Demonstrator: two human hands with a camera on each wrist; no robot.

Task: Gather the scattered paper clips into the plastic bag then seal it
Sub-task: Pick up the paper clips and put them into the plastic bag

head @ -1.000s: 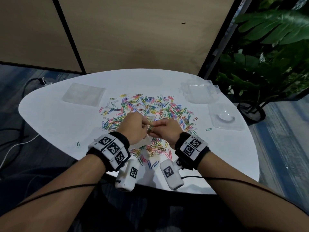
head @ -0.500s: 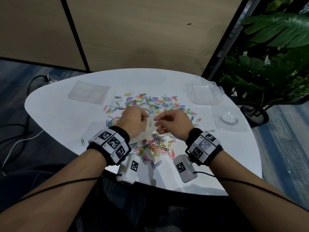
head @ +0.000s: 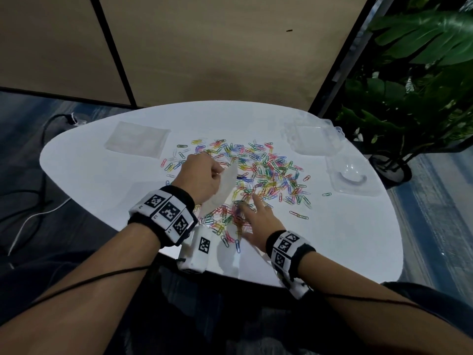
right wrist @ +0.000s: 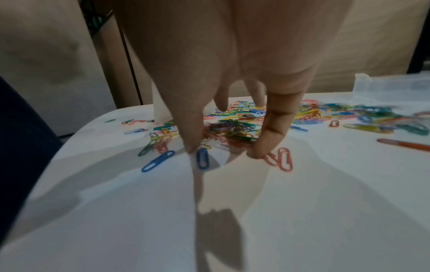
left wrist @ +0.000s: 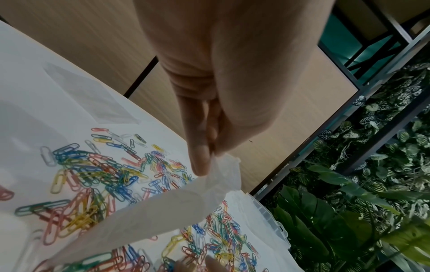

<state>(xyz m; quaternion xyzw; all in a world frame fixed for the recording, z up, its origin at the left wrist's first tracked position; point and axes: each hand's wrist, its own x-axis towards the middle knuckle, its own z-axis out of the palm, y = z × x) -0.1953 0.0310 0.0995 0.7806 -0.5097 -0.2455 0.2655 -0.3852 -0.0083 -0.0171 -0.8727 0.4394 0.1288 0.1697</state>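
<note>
From the head view, the left hand (head: 202, 179) is raised a little above the white table (head: 102, 175), its fingers curled around the top edge of the plastic bag (head: 222, 190). The bag hangs from that grip as a pale, see-through strip slanting down toward the person, its lower end among the paper clips (head: 266, 172). The clips lie in a wide, many-coloured scatter across the middle of the table, with a few strays off to the right. The right hand (head: 258, 224) is spread low over the near part of the pile, fingers apart and fairly straight, fingertips down among the clips; it grasps nothing that can be seen. A flat clear packet (head: 138, 142) lies at the far left of the table, and clear plastic boxes (head: 317, 142) sit at the far right.

In the left wrist view, the thumb and fingers (left wrist: 200, 156) pinch a crumpled corner of the bag (left wrist: 163, 211), which drapes down over the clips (left wrist: 93, 174).

In the right wrist view, the fingers (right wrist: 190, 132) point down, spread open, with the tips touching the table (right wrist: 232, 220) around a heap of clips (right wrist: 232, 132). One tip rests just beside a blue clip (right wrist: 202, 160), another on a red clip (right wrist: 280, 160).
</note>
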